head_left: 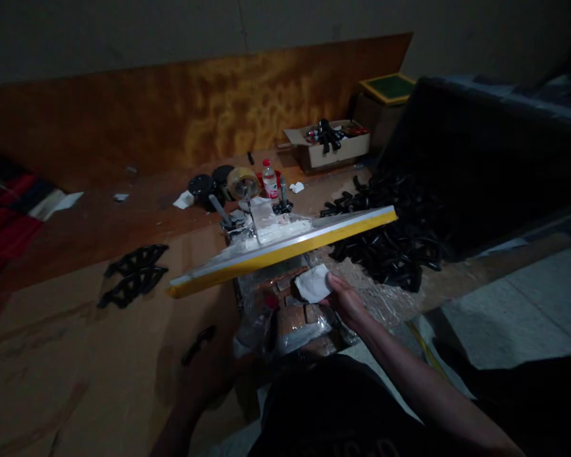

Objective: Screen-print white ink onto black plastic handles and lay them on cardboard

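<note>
Right grip of mine (343,297) pinches a white wad (313,284) between thumb and fingers, just on the near side of the slanting yellow-edged frame (285,249). Left grip (215,373) is in deep shadow (I cannot tell if it is spread or closed), near one black piece (198,344) on the worktop (57,355). Beyond, to my right, lies a black heap (385,251); farther stand a red-capped bottle (269,181) and an open carton (340,152).
</note>
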Demonstrator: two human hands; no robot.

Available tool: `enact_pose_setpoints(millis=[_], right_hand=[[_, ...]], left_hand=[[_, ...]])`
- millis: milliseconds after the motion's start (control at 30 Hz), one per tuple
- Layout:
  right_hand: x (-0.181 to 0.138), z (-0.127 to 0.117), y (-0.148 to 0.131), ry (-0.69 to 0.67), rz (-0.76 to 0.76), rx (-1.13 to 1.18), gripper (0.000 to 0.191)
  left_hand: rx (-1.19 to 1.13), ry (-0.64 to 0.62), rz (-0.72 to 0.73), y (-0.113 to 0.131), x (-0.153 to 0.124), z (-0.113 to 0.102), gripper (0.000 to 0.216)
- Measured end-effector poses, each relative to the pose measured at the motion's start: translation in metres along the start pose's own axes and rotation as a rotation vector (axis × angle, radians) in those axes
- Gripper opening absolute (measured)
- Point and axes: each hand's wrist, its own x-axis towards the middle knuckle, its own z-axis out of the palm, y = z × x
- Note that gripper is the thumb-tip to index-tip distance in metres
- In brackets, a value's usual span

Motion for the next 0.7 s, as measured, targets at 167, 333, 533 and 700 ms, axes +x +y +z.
enact_pose_setpoints(millis=[167,333,533,700], right_hand=[[-0.004,-0.007,0.007,-0.059,-0.028,-0.101,0.049],[-0.004,-0.021,0.014,-0.075,-0.018,-0.075,0.048],[-0.002,-0.031,0.016,-0.023,-0.009,0.054,0.036],[-0.001,-0.031,0.009,-0.016,0.016,0.06,0.032]], left_hand=[[-0.021,-0.046,0.068,0.065,0.012,-0.027,0.062],[0.087,0.014,0.15,0.088,0.027,-0.041,0.068],[0.21,0.019,0.231,0.095,0.031,-0.043,0.063],[0.233,-0.011,0.192,0.096,0.033,-0.049,0.065]])
